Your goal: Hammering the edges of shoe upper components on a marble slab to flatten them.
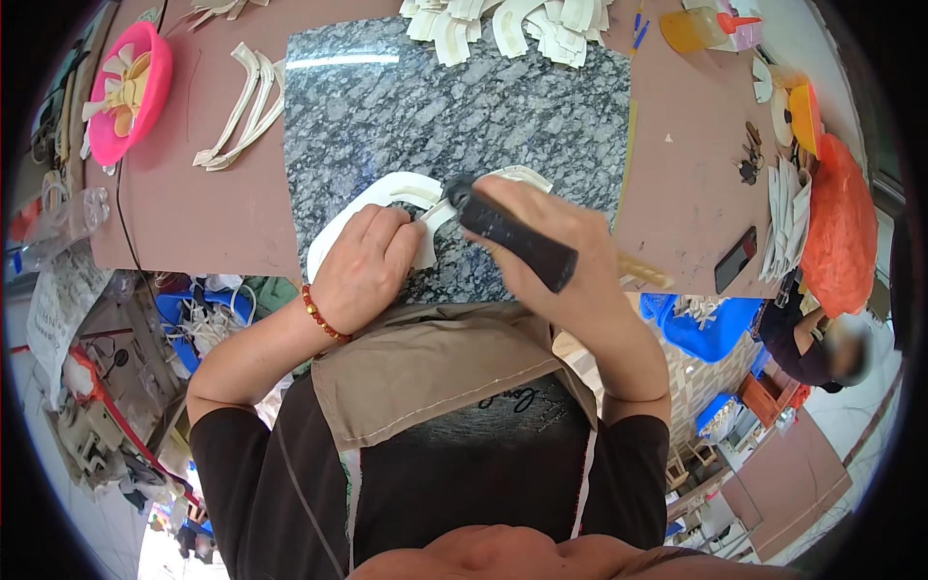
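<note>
On a grey speckled stone slab (454, 106) lies a white curved strip piece (338, 217), partly under my left hand (362, 261). The fingers of this hand are bent and pressed together on the white material, near a fold or overlap with a cream edge. My right hand (570, 242) is closed around a black hammer (517, 237). Its narrow rounded end is down by the white strip, just beside the left fingertips, and its wide end points toward me. A white strip end (522, 176) shows behind the right hand.
Stacked white curved pieces (507, 24) sit at the slab's far edge. Several loose strips (246, 106) and a pink basin (159, 92) are left. Rightward lie an amber bottle (696, 31), a phone (737, 259) and a red bag (839, 227). A person (807, 338) sits farther right.
</note>
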Tool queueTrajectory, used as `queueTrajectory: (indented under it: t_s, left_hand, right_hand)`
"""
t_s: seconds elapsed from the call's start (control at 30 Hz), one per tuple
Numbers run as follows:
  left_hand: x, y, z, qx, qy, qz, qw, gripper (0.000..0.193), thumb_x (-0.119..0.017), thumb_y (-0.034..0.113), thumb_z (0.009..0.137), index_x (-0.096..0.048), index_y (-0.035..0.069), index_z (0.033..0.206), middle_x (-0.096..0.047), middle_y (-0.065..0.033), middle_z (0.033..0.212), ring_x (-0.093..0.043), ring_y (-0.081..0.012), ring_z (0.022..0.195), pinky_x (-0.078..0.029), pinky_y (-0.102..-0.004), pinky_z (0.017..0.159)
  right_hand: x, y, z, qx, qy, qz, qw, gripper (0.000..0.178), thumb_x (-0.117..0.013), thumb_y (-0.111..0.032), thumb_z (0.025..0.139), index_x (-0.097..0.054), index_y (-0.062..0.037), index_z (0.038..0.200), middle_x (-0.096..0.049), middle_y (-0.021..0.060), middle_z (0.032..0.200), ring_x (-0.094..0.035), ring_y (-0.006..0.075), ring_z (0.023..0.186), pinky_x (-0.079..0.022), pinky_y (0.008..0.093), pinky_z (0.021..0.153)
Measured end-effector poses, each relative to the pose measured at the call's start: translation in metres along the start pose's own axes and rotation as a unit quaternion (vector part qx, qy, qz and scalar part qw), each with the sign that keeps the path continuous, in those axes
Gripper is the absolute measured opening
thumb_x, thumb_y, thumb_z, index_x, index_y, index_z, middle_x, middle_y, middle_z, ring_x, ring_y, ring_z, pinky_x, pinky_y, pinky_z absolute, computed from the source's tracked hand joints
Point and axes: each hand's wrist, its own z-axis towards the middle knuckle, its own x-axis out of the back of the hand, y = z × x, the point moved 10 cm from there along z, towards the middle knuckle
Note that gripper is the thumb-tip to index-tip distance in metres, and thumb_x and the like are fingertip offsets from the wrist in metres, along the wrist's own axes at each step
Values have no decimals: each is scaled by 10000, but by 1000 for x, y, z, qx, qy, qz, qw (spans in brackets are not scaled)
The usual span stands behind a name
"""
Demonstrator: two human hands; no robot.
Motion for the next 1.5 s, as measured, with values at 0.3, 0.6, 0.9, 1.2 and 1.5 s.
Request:
queueTrajectory:
  t_s: [0.3,0.6,0.9,1.2,1.5]
  left_hand:
    - [23,-88,25,4,-48,1,999,470,-817,33,837,-639,23,1272,-654,-178,1286,-627,-393,1176,-528,-469,993]
    - [-12,-27,82,-97,-13,2,995,363,-768,26,884,-691,17,1239,-678,-155,1152,-649,-361,1050,-531,-464,917]
    - [-43,-15,80,-172,-111,-139,969,392,-743,-4,846,-683,45,1230,-702,-120,1127,-665,-350,1045,-545,-451,914]
    - [-6,-21,64,-85,13,-133,987,400,-863,51,793,-721,54,1166,-684,-123,1090,-660,-321,972,-543,-418,830]
    - [5,-33,53,-73,91,-72,991,348,-824,35,803,-724,35,1136,-668,-125,1098,-638,-343,993,-533,-434,854]
  right_hand:
    - [-46,4,3,-18,81,66,994,247,-751,-180,897,-615,-102,1089,-693,101,909,-719,362,842,-560,503,682]
    - [-21,72,-21,-164,203,66,963,231,-740,-317,972,-652,-136,1086,-728,131,968,-720,394,859,-567,492,716]
    - [20,72,-62,-120,263,169,942,297,-784,-237,947,-695,-78,1182,-753,126,1042,-744,370,885,-578,420,737]
    - [15,40,-45,-52,180,94,978,278,-814,-182,924,-696,-84,1157,-747,83,982,-731,318,783,-556,391,645]
    - [-10,33,0,-104,108,126,981,297,-801,-172,930,-728,-90,1206,-760,133,1031,-751,294,850,-576,361,756]
